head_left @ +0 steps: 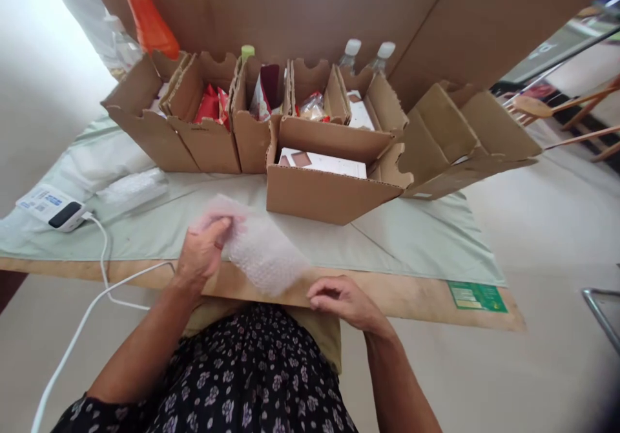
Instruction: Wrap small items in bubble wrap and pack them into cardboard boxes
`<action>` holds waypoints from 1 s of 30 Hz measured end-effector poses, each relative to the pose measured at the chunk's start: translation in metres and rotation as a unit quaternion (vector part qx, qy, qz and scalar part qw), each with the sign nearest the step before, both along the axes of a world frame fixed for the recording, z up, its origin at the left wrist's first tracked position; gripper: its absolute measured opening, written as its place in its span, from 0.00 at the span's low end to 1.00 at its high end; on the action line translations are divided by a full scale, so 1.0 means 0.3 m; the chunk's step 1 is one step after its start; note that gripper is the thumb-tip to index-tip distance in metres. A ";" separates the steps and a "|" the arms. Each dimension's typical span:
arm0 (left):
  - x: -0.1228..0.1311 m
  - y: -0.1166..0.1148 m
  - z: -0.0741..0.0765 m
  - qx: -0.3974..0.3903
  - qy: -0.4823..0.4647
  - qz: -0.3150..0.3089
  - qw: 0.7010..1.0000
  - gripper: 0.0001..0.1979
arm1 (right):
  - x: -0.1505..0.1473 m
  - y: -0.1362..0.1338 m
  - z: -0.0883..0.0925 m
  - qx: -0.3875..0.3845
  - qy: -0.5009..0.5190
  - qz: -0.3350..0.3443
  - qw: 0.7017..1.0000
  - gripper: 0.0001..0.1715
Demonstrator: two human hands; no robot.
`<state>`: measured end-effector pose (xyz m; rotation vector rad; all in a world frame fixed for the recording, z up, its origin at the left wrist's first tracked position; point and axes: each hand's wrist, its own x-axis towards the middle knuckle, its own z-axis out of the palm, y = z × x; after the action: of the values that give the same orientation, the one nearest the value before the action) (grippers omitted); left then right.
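Note:
A sheet-like piece of clear bubble wrap, seemingly a bag (266,252), hangs slanting across the table's front edge, somewhat blurred. My left hand (201,252) grips its upper left end between thumb and fingers, and part of the fingers shows pink through the plastic. Just beyond the lower right corner of the wrap is my right hand (341,297), its fingers loosely curled with a small gap to the thumb and nothing visible in it. More bubble wrap (133,187) lies folded on the cloth at the left.
Cardboard bins (208,142) with packets stand in a row behind; a front bin (329,190) holds a white box (322,163). More bins (445,142) stand right. A white device (68,215) trails a cable (104,245) at left. Bottles, one orange (148,19), stand behind.

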<state>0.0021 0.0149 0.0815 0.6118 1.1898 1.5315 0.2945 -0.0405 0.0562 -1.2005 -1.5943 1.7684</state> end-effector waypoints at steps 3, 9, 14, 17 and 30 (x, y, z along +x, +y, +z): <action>-0.025 0.007 -0.019 -0.006 0.010 0.024 1.000 0.13 | 0.045 -0.007 -0.005 0.058 -0.001 -0.142 0.988 0.12; 0.008 -0.027 -0.031 -0.046 -0.004 -0.009 0.999 0.17 | -0.086 0.119 0.033 0.146 -0.051 -0.097 0.983 0.35; -0.024 -0.023 0.012 -0.002 0.020 -0.024 1.000 0.15 | -0.211 0.228 0.009 0.123 -0.016 0.063 0.990 0.19; -0.058 -0.009 -0.001 -0.026 -0.001 0.002 1.000 0.16 | -0.200 0.219 0.013 0.122 -0.055 0.040 0.990 0.13; -0.278 -0.007 -0.115 -0.058 -0.025 0.161 0.985 0.17 | -0.399 0.344 -0.030 0.221 -0.094 -0.156 0.958 0.16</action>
<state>-0.0812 0.0128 0.0469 0.3108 1.3771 1.7196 0.1749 0.0625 0.0473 -1.3321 -1.6764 1.0567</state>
